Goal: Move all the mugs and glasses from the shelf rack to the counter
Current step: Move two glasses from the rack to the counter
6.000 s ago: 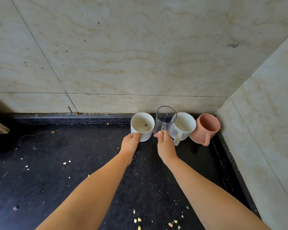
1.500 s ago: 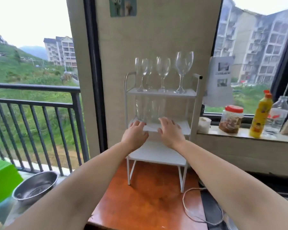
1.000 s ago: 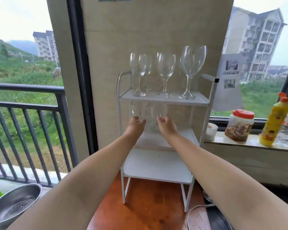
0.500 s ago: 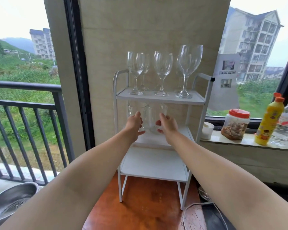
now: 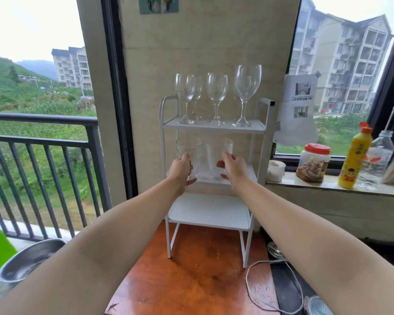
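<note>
A white three-tier shelf rack (image 5: 261,142) stands on a reddish wooden table (image 5: 198,276). Several stemmed wine glasses (image 5: 217,89) stand upright on its top tier. On the middle tier are two clear tumblers. My left hand (image 5: 180,167) is wrapped around the left tumbler (image 5: 189,146). My right hand (image 5: 233,167) has thumb and fingers around the right tumbler (image 5: 216,151). Both tumblers are upright, at or just above the tier; I cannot tell which.
On the window sill to the right are a white cup (image 5: 275,170), a red-lidded jar (image 5: 314,162), a yellow bottle (image 5: 355,155) and a clear bottle (image 5: 378,160). A steel bowl (image 5: 25,267) sits lower left by the balcony railing. A white cord (image 5: 259,289) loops over the table.
Since half a second ago my fingers have closed around the two tumblers on the middle tier. The view has shifted slightly. Six seconds ago my hands were setting mugs on the dark counter.
</note>
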Motion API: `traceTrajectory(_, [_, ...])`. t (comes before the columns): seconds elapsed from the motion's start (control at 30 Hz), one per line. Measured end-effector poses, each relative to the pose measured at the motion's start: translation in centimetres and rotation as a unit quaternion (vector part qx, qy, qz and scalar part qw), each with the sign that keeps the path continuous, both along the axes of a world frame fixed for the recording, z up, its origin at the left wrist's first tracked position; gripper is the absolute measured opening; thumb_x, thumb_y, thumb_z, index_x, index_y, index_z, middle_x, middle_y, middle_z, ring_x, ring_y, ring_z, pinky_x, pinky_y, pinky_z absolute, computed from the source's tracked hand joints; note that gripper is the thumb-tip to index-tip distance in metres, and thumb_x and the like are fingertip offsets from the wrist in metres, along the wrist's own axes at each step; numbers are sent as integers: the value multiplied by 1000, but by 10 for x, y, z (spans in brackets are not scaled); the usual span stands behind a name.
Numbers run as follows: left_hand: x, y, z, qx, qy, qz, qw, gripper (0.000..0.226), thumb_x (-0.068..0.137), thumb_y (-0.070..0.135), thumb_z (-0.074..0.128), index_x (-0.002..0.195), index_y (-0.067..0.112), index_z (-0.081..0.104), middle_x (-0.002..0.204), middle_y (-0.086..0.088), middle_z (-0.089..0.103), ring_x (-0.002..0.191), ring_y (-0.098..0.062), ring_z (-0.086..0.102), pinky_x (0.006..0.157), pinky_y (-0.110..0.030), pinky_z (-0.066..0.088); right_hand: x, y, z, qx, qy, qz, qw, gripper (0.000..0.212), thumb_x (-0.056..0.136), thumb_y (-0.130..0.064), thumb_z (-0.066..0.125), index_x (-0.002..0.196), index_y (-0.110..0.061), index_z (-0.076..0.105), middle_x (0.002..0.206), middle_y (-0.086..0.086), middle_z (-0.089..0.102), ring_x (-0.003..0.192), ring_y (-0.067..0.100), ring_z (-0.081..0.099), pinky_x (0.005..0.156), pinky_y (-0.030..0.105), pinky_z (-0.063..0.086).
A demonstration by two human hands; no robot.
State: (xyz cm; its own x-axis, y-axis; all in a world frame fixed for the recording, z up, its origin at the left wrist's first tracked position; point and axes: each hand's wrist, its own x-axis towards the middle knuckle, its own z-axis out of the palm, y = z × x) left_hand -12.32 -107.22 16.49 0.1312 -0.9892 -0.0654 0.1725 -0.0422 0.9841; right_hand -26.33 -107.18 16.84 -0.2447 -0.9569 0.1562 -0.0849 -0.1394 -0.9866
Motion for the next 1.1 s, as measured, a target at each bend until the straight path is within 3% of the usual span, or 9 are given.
traceTrajectory(0.63, [26,227,-61,47,-29,-60,997,32,96,26,37,67,20,49,37,12,44,38,-6,43,64,-29,47,7,236,-57,42,-60,-64,995,27,94,-26,44,72,-18,58,70,-1,60,65,14,51,58,28,40])
traceTrajectory(0.67, [22,235,-67,55,-36,-62,996,32,97,27,37,71,19,55,39,11,46,41,-7,44,66,-29,47,4,248,-63,47,-61,-71,994,27,93,-25,44,72,-17,58,70,0,60,66,15,52,58,28,40])
traceTrajectory(0.7, [16,246,-75,61,-39,-64,995,26,96,28,38,78,19,22,45,8,49,46,-9,45,71,-31,47,-2,263,-71,54,-64,-80,993,28,93,-24,45,70,-17,59,69,1,60,66,16,51,57,29,40])
traceTrajectory(0.73, [12,254,-80,69,-38,-65,995,26,96,29,38,112,10,31,51,6,51,50,-11,45,74,-33,47,-6,272,-77,57,-68,-85,992,29,92,-24,45,68,-16,59,68,1,60,64,16,51,55,29,39])
traceTrajectory(0.8, [-4,274,-93,82,-38,-96,991,28,97,29,37,77,17,23,47,11,52,53,-12,43,73,-32,46,-20,299,-92,71,-68,-103,990,31,92,-23,46,64,-14,58,65,2,58,59,16,49,52,29,38])
traceTrajectory(0.83, [-12,284,-99,89,-42,-115,988,32,97,29,37,73,21,56,42,13,50,53,-12,42,70,-31,45,-28,312,-100,81,-63,-114,988,33,92,-23,47,62,-14,57,63,2,58,57,16,49,52,28,39])
traceTrajectory(0.87, [-19,294,-103,96,-46,-126,986,32,97,29,36,71,21,53,41,11,48,53,-12,42,66,-28,45,-36,324,-108,90,-56,-127,986,34,92,-24,47,61,-14,57,62,1,57,56,15,48,52,28,39])
traceTrajectory(1.0, [-64,337,-125,117,-44,-166,978,38,98,26,38,121,3,56,51,-10,58,51,-11,44,64,-27,45,-81,383,-138,123,-62,-182,974,37,92,-26,48,59,-13,55,58,2,53,54,15,46,55,29,39])
traceTrajectory(1.1, [-112,382,-142,116,-52,-205,970,29,97,23,38,82,18,62,40,2,54,45,-10,45,56,-24,40,-127,437,-155,143,-49,-239,959,39,92,-24,46,55,-13,51,56,2,53,53,15,47,52,26,40])
